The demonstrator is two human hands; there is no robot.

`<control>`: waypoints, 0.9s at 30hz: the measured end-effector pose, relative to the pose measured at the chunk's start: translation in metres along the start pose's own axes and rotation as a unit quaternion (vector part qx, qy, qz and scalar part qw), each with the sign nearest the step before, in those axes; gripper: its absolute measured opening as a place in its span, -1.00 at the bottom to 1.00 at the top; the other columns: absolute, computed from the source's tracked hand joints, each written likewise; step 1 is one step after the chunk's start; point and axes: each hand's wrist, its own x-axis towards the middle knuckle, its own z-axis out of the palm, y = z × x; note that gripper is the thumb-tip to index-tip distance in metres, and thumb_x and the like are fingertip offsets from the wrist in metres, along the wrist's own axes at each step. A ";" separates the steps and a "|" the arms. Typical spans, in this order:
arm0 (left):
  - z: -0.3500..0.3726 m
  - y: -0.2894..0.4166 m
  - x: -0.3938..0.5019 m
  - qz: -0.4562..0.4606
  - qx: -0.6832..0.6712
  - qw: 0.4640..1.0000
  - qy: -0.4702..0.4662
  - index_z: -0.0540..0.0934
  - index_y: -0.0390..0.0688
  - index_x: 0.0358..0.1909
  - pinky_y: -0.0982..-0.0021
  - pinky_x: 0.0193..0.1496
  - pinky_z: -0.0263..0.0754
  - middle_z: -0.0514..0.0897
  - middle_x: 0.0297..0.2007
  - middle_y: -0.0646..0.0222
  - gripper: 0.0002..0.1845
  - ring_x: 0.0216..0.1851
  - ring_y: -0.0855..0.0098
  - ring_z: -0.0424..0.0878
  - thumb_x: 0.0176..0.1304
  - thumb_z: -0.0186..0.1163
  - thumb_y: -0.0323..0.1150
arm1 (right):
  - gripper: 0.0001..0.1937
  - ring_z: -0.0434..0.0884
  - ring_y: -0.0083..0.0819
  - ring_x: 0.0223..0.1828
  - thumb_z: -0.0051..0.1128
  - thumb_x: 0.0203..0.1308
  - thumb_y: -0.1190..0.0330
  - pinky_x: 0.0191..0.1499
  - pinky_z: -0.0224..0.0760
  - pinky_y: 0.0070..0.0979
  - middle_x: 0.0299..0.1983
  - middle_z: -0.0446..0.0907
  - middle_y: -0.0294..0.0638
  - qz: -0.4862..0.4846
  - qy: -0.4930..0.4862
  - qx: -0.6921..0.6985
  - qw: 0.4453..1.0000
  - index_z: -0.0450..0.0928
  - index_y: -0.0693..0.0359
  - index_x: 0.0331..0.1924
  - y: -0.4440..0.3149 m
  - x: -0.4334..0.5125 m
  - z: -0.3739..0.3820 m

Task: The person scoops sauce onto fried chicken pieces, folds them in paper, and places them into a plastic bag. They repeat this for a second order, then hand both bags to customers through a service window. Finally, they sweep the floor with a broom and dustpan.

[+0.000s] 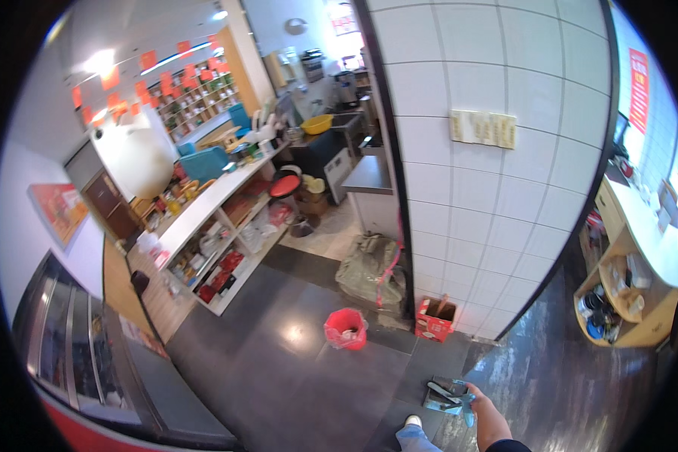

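Note:
At the lower right, my right hand (472, 395) grips the side of a small shallow box (444, 395). Several dark, long items (442, 390) lie inside it, too small to identify. Something light blue (468, 411), perhaps a cloth or a glove, hangs at the hand's side. My left hand is out of view. Below the box shows my shoe (413, 420) on the floor. Ahead of it stands a red waste bin (346, 329) with a clear liner and some waste in it.
A red cardboard box (435, 320) stands against the white tiled wall (491, 226). Beside it slumps a grey-green sack (371, 271). A shelved counter (220, 212) runs at the left, near a glass display case (76, 344). At the right is a rounded wooden counter (644, 265).

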 end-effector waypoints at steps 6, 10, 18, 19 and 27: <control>0.060 0.036 0.018 0.015 0.083 0.993 -0.084 0.38 -0.18 0.18 0.36 -0.02 0.42 0.61 -0.12 0.24 -0.47 -0.12 0.38 0.56 0.22 0.15 -0.15 | -0.67 0.54 -0.21 -0.45 0.14 -0.08 0.11 -0.45 0.36 -0.19 -0.47 0.55 -0.10 0.113 -0.068 -0.027 0.991 0.46 0.19 -0.36 -0.002 -0.030 0.019; 0.080 0.037 0.024 0.060 0.176 0.970 -0.157 0.37 -0.18 0.20 0.36 0.01 0.42 0.61 -0.09 0.23 -0.45 -0.09 0.37 0.56 0.23 0.15 -0.12 | -0.74 0.51 -0.21 -0.55 0.27 -0.17 0.25 -0.46 0.41 -0.27 -0.56 0.50 -0.09 0.197 0.030 0.210 0.957 0.45 0.22 -0.49 -0.013 -0.097 0.010; 0.246 0.111 -0.070 0.125 0.196 0.744 -0.627 0.00 -0.17 0.39 0.45 -0.15 0.48 0.54 -0.10 0.20 -0.11 -0.19 0.46 0.53 0.11 0.32 -0.28 | -0.70 0.55 -0.17 -0.40 0.18 -0.06 0.26 -0.24 0.46 -0.13 -0.44 0.53 -0.04 0.201 -0.069 0.495 0.843 0.41 0.30 -0.34 0.026 -0.225 -0.019; 0.269 0.115 -0.099 0.111 0.186 0.719 -0.660 -0.01 -0.13 0.39 0.49 -0.28 0.49 0.53 -0.13 0.23 -0.11 -0.27 0.50 0.52 0.11 0.32 -0.33 | -0.73 0.55 -0.16 -0.41 0.17 -0.04 0.26 -0.22 0.46 -0.14 -0.41 0.55 -0.02 0.181 -0.102 0.524 0.826 0.43 0.30 -0.38 0.031 -0.237 -0.021; 0.402 0.083 -0.261 0.065 0.198 0.624 -0.753 0.31 -0.13 0.16 0.47 -0.43 0.42 0.53 -0.30 0.30 -0.36 -0.39 0.53 0.49 -0.01 0.31 -0.39 | -0.77 0.51 -0.26 -0.42 -0.02 0.06 0.25 -0.25 0.41 -0.33 -0.49 0.54 -0.16 -0.004 -0.278 0.640 0.717 0.46 0.27 -0.49 0.089 -0.294 -0.083</control>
